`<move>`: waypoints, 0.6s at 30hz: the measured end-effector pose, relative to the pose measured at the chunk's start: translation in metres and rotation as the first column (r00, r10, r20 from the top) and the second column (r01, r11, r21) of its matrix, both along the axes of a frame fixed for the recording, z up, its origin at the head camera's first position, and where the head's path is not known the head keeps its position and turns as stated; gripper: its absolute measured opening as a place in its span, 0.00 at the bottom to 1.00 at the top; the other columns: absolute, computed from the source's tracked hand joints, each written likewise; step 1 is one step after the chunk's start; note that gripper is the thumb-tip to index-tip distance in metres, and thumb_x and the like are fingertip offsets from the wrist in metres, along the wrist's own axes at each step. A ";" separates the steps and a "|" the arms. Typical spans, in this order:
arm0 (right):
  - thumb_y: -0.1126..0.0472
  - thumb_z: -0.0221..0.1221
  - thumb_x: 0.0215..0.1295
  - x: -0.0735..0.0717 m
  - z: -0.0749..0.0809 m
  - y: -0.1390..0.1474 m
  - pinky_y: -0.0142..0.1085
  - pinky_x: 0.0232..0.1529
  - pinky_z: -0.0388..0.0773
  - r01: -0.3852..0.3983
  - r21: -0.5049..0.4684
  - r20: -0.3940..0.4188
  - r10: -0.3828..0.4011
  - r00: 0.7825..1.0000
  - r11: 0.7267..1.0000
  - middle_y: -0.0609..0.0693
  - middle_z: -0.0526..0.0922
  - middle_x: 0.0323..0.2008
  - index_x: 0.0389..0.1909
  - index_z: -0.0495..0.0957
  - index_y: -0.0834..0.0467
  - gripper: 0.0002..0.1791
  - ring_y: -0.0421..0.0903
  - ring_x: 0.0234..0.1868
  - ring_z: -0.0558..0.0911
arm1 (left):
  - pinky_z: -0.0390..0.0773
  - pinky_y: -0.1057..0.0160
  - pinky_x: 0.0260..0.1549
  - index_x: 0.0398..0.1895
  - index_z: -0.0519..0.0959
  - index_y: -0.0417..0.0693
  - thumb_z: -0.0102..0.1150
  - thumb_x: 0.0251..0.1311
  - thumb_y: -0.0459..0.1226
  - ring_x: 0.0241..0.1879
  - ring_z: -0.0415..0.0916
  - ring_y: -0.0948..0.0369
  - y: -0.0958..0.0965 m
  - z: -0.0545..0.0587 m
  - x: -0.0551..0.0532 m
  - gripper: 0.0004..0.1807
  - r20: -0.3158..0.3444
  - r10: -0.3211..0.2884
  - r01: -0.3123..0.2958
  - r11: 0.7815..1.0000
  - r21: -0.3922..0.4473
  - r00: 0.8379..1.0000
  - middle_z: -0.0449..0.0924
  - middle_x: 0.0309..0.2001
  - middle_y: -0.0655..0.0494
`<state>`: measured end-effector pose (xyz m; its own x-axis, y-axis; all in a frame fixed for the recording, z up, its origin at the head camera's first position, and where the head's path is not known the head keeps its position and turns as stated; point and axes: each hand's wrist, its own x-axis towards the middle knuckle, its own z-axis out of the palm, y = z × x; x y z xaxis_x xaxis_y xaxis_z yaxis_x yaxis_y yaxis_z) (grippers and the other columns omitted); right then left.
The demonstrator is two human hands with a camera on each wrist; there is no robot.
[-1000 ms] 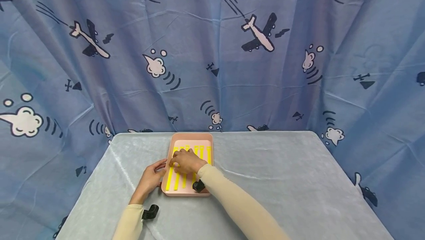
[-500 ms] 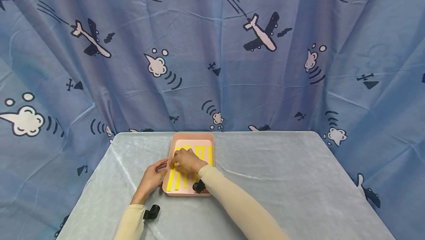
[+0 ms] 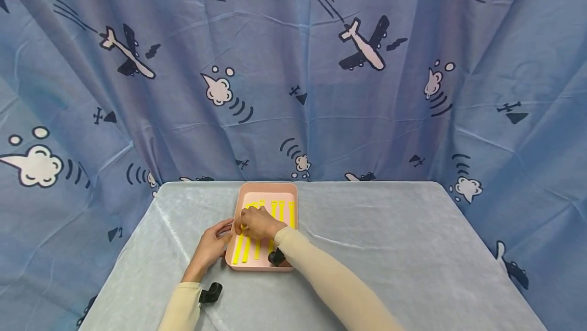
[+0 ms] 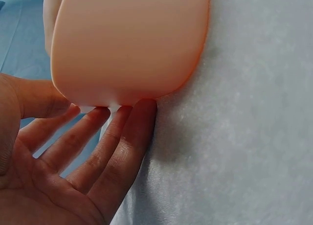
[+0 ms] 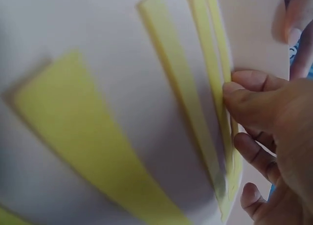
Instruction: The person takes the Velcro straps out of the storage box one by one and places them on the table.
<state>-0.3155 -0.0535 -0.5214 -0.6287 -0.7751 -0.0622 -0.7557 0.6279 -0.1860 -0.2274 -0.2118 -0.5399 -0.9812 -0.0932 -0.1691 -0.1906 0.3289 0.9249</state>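
A pink tray (image 3: 292, 191) lies on the table, with several long, narrow yellow strips (image 3: 274, 209) side by side in it, running front to back. My right hand (image 3: 258, 222) reaches over the tray. In the right wrist view its thumb and forefinger pinch the edge of the leftmost yellow strip (image 5: 221, 44), close to the tray's left wall. The other fingers hang loosely curled there. My left hand (image 3: 210, 246) is at the tray's left side. Its fairly straight fingers (image 4: 139, 129) touch the outer wall, the thumb near the rim.
A pale grey cloth covers the table (image 3: 380, 249). Behind it hangs a blue curtain (image 3: 257, 132) printed with planes, clouds and stars. A black wrist camera (image 3: 211, 293) sits on the left sleeve, and another wrist camera (image 3: 276, 256) overlaps the tray's front part.
The far end of the leftmost strip has shifted slightly right, nearer its neighbour, with the right hand still at it. The left hand stays at the tray's side. The head view drifts a little.
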 end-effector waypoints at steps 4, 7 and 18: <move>0.56 0.64 0.64 0.000 -0.001 0.001 0.35 0.41 0.60 -0.022 -0.004 -0.014 0.022 1.000 1.000 0.39 0.75 0.38 0.32 0.81 0.39 0.06 0.39 0.43 0.71 | 0.82 0.62 0.28 0.70 0.69 0.50 0.51 0.69 0.33 0.51 0.81 0.53 0.001 0.000 0.000 0.26 -0.006 0.000 0.000 1.000 -0.002 1.000 0.73 0.65 0.40; 0.56 0.64 0.64 -0.001 -0.002 0.003 0.34 0.41 0.60 -0.060 -0.024 -0.056 0.059 0.997 0.998 0.39 0.77 0.40 0.34 0.82 0.39 0.05 0.39 0.45 0.73 | 0.81 0.62 0.27 0.70 0.69 0.50 0.51 0.70 0.33 0.51 0.81 0.54 0.001 0.000 0.000 0.26 -0.005 0.000 0.000 1.000 -0.009 1.000 0.73 0.65 0.40; 0.56 0.61 0.67 -0.003 -0.005 0.008 0.36 0.49 0.68 -0.170 -0.019 -0.149 0.165 0.975 0.985 0.37 0.80 0.52 0.44 0.84 0.38 0.09 0.41 0.56 0.74 | 0.82 0.61 0.29 0.70 0.69 0.50 0.51 0.70 0.34 0.53 0.81 0.52 0.001 0.000 0.000 0.25 0.001 0.001 -0.001 1.000 -0.013 1.000 0.73 0.65 0.41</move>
